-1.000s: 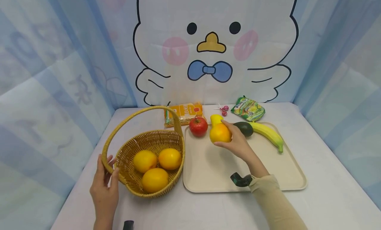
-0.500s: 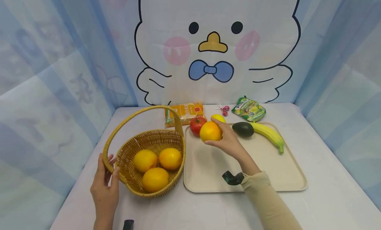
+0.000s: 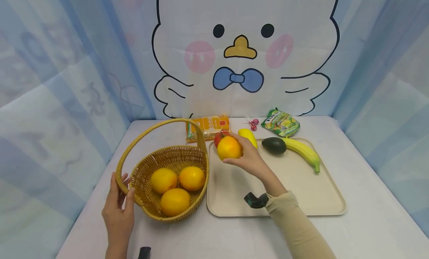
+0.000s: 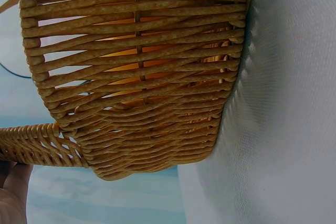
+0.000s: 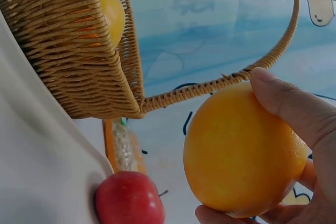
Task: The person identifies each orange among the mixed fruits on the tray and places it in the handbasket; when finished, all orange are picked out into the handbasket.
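Note:
An orange (image 3: 229, 148) is gripped between the thumb and fingers of my right hand (image 3: 248, 158), held above the left part of the beige tray (image 3: 241, 199). In the right wrist view the same orange (image 5: 241, 153) looks large, with the thumb on its upper side. My left hand (image 3: 118, 210) holds the base of the handle of a wicker basket (image 3: 197, 199), on the basket's left side. Inside the basket lie three oranges, one of them nearest the front (image 3: 175, 202). A red apple (image 5: 130, 199) is on the tray, partly hidden by the held orange in the head view.
On the tray are a yellow mango-like fruit (image 3: 248, 136), a dark green avocado (image 3: 274, 145) and a banana (image 3: 303, 153). Behind it lie an orange food packet (image 3: 211, 127), lollipops (image 3: 253, 124) and a green snack bag (image 3: 280, 122). A printed curtain (image 3: 241, 98) stands behind the table.
My right hand has moved left with the orange, from in front of the yellow fruit to in front of the apple. The left hand and basket stay in place.

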A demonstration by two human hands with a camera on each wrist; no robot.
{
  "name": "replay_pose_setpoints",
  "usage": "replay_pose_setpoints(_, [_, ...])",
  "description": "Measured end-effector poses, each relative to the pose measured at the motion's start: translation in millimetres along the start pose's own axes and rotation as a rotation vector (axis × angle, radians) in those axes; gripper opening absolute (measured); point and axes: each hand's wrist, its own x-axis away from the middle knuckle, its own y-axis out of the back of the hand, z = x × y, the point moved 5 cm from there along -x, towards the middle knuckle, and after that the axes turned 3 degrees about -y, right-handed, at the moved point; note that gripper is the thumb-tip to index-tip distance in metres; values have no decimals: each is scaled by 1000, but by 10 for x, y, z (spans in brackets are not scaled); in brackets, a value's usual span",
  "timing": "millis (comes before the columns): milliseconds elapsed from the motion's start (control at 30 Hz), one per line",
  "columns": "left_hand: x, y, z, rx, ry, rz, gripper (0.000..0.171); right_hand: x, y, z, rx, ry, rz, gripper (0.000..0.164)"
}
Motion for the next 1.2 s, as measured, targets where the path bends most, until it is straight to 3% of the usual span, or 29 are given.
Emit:
replay_pose_setpoints(800, [-2,-4,14,3,29,18,77,-68,-187,222,14,77,37,79])
replay_pose_setpoints(1200, [-9,1,-6,9,10,15,76,-78,-289,359,27,122,56,78])
